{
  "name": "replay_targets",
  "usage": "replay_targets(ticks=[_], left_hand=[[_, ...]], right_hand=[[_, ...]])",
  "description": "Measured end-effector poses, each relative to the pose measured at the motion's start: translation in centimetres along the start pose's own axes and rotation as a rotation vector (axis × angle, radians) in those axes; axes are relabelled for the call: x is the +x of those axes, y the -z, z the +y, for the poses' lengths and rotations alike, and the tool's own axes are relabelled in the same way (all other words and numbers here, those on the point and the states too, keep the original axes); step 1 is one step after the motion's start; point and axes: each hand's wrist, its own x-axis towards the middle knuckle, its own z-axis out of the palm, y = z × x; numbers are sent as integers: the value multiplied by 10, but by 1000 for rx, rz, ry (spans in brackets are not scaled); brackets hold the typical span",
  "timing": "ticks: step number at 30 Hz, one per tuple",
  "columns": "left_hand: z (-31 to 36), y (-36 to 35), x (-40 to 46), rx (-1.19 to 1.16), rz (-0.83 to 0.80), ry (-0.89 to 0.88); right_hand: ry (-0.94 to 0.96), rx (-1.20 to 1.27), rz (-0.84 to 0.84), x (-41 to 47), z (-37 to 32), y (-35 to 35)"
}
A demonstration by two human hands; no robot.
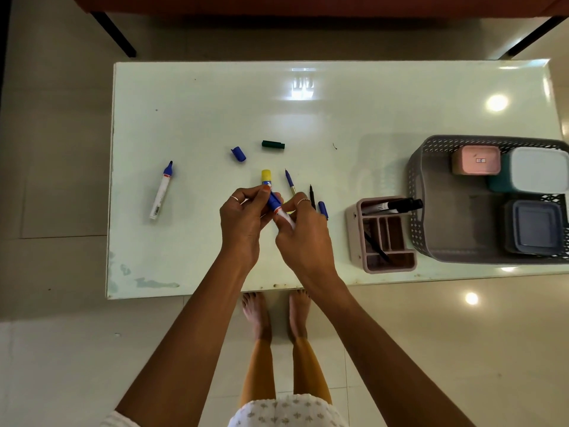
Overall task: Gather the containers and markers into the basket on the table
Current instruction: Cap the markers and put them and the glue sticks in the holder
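Over the table's middle, my left hand [246, 217] and my right hand [303, 235] together grip a white marker with a blue cap [275, 205]; the left pinches the blue cap end, the right holds the white barrel. An uncapped blue marker [161, 191] lies at the left. A loose blue cap [238, 154], a dark green cap [273, 145], a yellow-capped stick [266, 177], a thin blue pen [290, 181], a black pen [312, 195] and another blue piece [323, 209] lie around my hands. The grey basket [415, 192] at the right holds pink [475, 160], white-lidded teal [537, 169] and grey-blue [534, 229] containers.
A pink divided organiser [354, 238] stands just left of the basket, with black markers [394, 205] resting across its top and a black pen [375, 246] inside. The table [338, 118] is glossy white; its front edge runs near my bare feet on the tiled floor.
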Motion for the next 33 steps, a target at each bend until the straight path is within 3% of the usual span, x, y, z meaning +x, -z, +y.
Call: replay_targets(ticks=[5, 14, 19, 24, 28, 33], left_hand=[[0, -13, 1, 60, 14, 31], [-11, -48, -16, 213, -140, 1], [-31, -63, -31, 398, -228, -10], [-38, -82, -42, 438, -327, 47], [-38, -91, -43, 455, -311, 76], [-41, -92, -38, 501, -272, 126]], right_hand=[[-46, 55, 47, 0, 3, 4], [-140, 258, 87, -15, 33, 29], [-263, 395, -4, -29, 56, 46], [-306, 329, -81, -45, 77, 64], [-324, 388, 21, -59, 94, 87], [-379, 478, 326, -72, 124, 120]])
